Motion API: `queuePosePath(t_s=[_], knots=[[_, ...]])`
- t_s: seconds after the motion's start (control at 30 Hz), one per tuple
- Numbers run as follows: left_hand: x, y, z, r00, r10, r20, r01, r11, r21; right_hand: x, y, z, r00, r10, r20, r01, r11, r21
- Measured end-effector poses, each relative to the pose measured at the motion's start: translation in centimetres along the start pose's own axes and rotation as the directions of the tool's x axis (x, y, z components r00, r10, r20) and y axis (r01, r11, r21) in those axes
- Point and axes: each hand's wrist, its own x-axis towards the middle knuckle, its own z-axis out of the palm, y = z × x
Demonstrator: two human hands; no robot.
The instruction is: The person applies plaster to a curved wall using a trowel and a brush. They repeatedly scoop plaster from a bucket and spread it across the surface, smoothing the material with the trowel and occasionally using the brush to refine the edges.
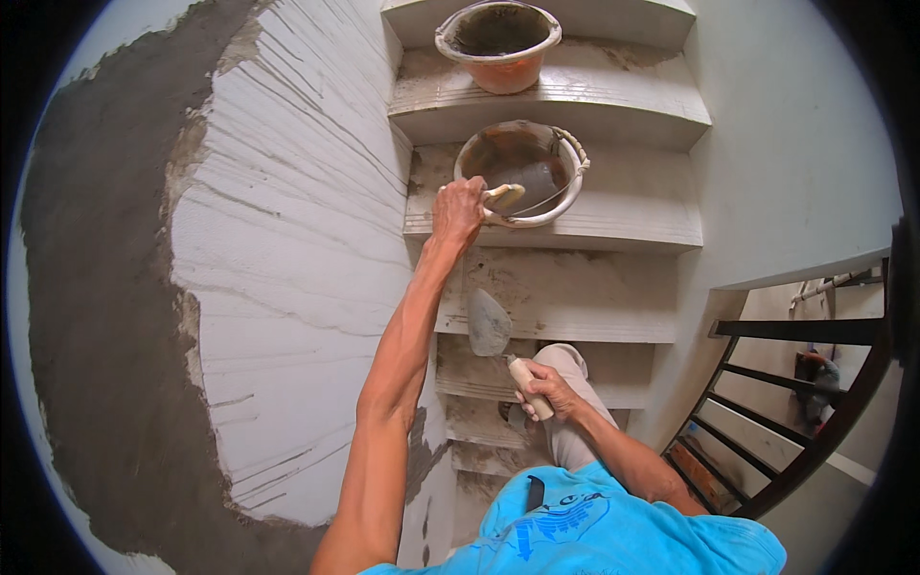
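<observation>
My left hand point(460, 206) grips a pale yellow brush point(506, 196) over the near rim of a white bucket point(565, 196) of murky grey liquid, which stands on a step with its rope-wrapped handle. My right hand point(544, 388) is closed on the wooden handle of a trowel point(489, 324), whose grey-smeared blade points up the stairs, above a lower step. My leg in pale trousers is bent beside it.
An orange bucket point(508, 75) with dark contents stands a step higher. Pale, dirty stairs point(594, 287) run between a wall point(125, 268) with wet grey render and drip streaks at left and a white wall at right. A dark metal railing point(795, 331) borders an opening at lower right.
</observation>
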Motion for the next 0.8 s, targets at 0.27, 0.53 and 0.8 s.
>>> queuePosePath(t_s=[0.27,0.53,0.8], knots=[[4.6,-0.4,9.1,0.938,0.130,0.323,-0.183,0.973,0.141,-0.4,-0.6,-0.5,1.000,0.003,-0.029,-0.002,0.999,0.036],[4.9,-0.6,8.2,0.951,0.021,0.310,-0.066,0.988,0.138,-1.1,-1.6,-0.3,0.996,-0.032,-0.089,0.034,0.999,0.018],[2.6,0.7,7.2,0.999,-0.002,-0.032,0.005,0.997,0.080,-0.4,-1.2,0.6,0.994,-0.036,-0.106,0.031,0.999,-0.043]])
